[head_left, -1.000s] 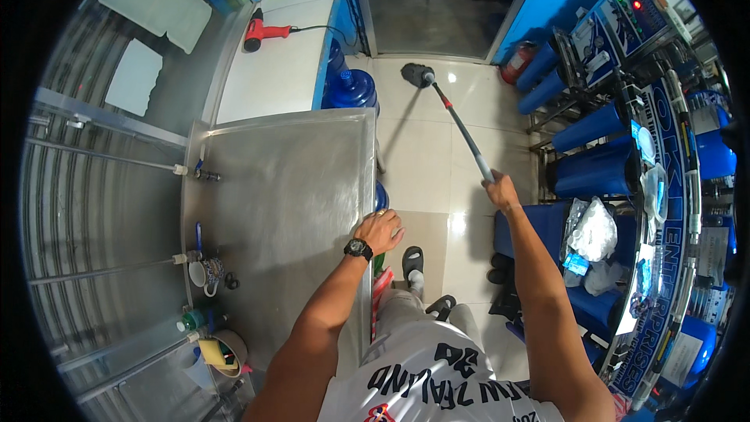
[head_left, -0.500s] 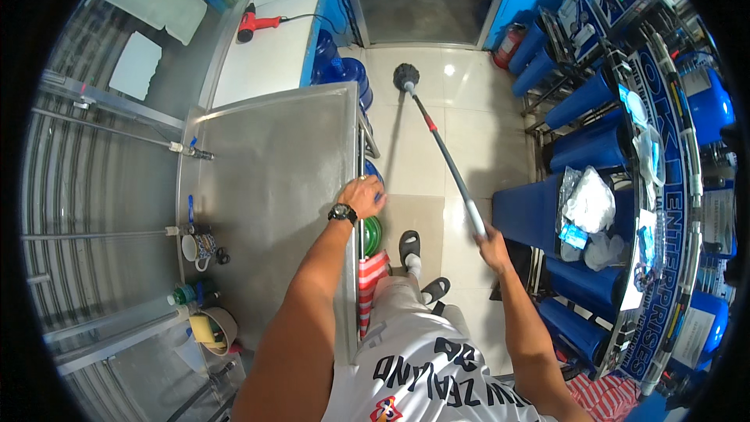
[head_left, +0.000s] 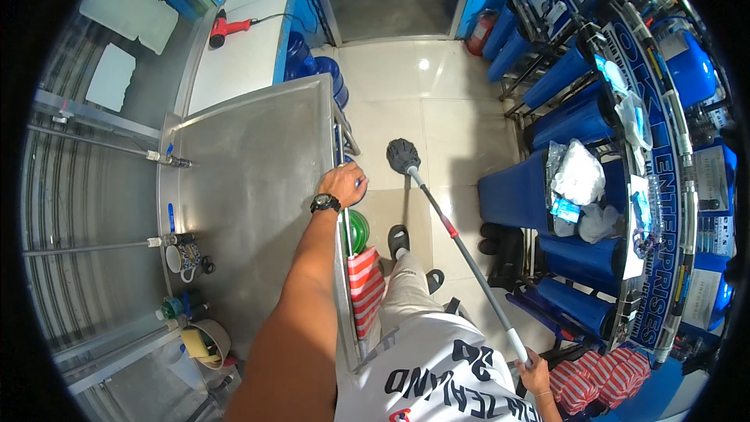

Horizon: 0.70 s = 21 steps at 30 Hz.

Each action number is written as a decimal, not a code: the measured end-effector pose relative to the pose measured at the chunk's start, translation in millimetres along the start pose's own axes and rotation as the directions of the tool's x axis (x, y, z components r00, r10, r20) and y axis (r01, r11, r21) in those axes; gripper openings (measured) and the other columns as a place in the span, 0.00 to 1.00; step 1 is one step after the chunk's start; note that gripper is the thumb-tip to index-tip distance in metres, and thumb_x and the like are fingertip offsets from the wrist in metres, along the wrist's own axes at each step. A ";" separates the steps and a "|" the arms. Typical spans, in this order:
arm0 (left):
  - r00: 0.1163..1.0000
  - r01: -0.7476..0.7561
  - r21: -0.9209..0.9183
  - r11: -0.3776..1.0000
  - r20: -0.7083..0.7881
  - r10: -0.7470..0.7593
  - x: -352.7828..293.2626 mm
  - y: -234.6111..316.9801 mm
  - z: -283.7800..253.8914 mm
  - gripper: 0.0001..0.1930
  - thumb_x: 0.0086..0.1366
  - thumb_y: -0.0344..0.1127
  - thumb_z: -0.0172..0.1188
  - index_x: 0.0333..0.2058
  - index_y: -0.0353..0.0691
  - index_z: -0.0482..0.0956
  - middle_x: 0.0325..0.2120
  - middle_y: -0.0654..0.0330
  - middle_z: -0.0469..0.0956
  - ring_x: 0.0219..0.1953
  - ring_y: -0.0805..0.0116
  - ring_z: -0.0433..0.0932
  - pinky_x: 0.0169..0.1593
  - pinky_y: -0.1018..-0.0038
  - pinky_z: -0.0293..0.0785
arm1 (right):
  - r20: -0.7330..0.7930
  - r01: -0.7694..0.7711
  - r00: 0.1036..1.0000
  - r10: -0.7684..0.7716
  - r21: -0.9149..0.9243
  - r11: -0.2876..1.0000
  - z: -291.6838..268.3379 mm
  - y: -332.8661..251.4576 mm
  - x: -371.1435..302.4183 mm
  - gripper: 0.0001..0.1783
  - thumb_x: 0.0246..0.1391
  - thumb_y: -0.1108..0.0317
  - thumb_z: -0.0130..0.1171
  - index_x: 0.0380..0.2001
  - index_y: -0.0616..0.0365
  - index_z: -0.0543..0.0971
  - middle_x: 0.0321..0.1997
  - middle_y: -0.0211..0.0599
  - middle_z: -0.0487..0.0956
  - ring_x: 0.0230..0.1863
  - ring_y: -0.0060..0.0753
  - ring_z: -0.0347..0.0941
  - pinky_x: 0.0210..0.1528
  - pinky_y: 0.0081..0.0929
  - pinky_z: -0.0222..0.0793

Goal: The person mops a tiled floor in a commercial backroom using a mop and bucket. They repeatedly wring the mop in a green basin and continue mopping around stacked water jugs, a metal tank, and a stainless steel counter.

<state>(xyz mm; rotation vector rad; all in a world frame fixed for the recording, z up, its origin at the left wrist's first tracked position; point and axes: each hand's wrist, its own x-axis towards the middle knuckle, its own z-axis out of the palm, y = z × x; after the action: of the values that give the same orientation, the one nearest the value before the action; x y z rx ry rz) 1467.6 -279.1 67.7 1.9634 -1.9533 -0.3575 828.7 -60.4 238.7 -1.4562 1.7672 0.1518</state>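
Right hand (head_left: pixel 537 379) low at the bottom edge, its grip curled closed around the top end of the mop handle (head_left: pixel 469 262), fingers wrapped on the pale end piece. From there the handle runs up and away to the left across the tiled floor (head_left: pixel 437 94), and the dark mop head (head_left: pixel 403 155) sits on the tiles well ahead of that hand, just to the right of the steel desk (head_left: pixel 250 180). Left hand (head_left: pixel 342 184) is out on a straight arm, black watch (head_left: pixel 324 203) at the wrist, its grip closed over the desk's right edge, knuckles up; whether anything small is tucked under the fingers I cannot tell. The mop head lies near this hand, a little to its right, not touching it. On the desk's near left end, a patterned mug (head_left: pixel 181 256) and a yellow sponge (head_left: pixel 195 341). Blue water jugs (head_left: pixel 574 70) are racked along the right.
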 end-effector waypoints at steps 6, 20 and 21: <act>1.000 0.013 -0.028 1.000 0.001 -0.013 0.7 -1.2 -2.3 0.08 0.61 0.40 0.65 0.29 0.43 0.82 0.33 0.60 0.79 0.40 0.56 0.81 0.44 0.60 0.79 | 0.062 -0.001 0.998 -0.003 0.056 0.998 26.7 -51.1 55.7 0.25 0.56 0.66 0.64 0.55 0.69 0.77 0.34 0.47 0.83 0.36 0.29 0.78 0.43 0.30 0.74; 0.998 0.029 0.032 0.999 0.045 -0.031 2.2 -1.5 -2.3 0.07 0.63 0.40 0.63 0.31 0.44 0.83 0.34 0.61 0.79 0.40 0.56 0.81 0.45 0.61 0.80 | 0.097 0.157 0.975 -0.202 0.349 0.924 130.3 -397.1 431.2 0.19 0.58 0.56 0.63 0.36 0.65 0.83 0.21 0.37 0.78 0.19 0.33 0.73 0.23 0.38 0.68; 0.999 0.030 0.028 0.999 0.044 -0.031 2.8 -1.7 -2.4 0.07 0.63 0.40 0.63 0.31 0.44 0.83 0.34 0.61 0.79 0.40 0.56 0.81 0.44 0.61 0.80 | 0.088 0.147 0.980 -0.177 0.278 0.949 127.7 -414.8 446.5 0.21 0.57 0.54 0.62 0.37 0.66 0.83 0.23 0.41 0.79 0.22 0.36 0.76 0.26 0.39 0.70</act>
<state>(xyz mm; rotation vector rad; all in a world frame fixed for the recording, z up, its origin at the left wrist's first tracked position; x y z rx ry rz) 1470.2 -281.7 69.3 2.0207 -1.9680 -0.3874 1254.1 -463.6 28.4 -1.3582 1.5044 -0.0903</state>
